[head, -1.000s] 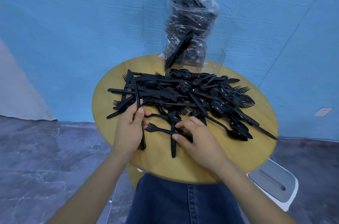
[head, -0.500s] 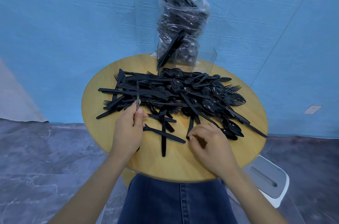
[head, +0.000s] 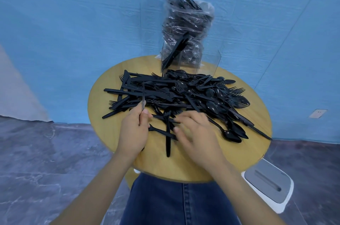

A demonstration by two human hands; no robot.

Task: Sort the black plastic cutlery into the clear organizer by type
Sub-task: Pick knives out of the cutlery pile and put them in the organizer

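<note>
Left hand point(head: 135, 129) grips thin black knife point(head: 143, 94) edge-on; right hand point(head: 196, 132) blurred over glossy pile point(head: 184, 94) — grasp unclear.

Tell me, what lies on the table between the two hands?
In the head view, black cutlery lies between the left hand and the right hand: one piece points toward the table's near edge, others cross it.

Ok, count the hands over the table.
2: the left hand grips a thin black piece at the pile's near left; the right hand reaches into the pile's near edge.
</note>
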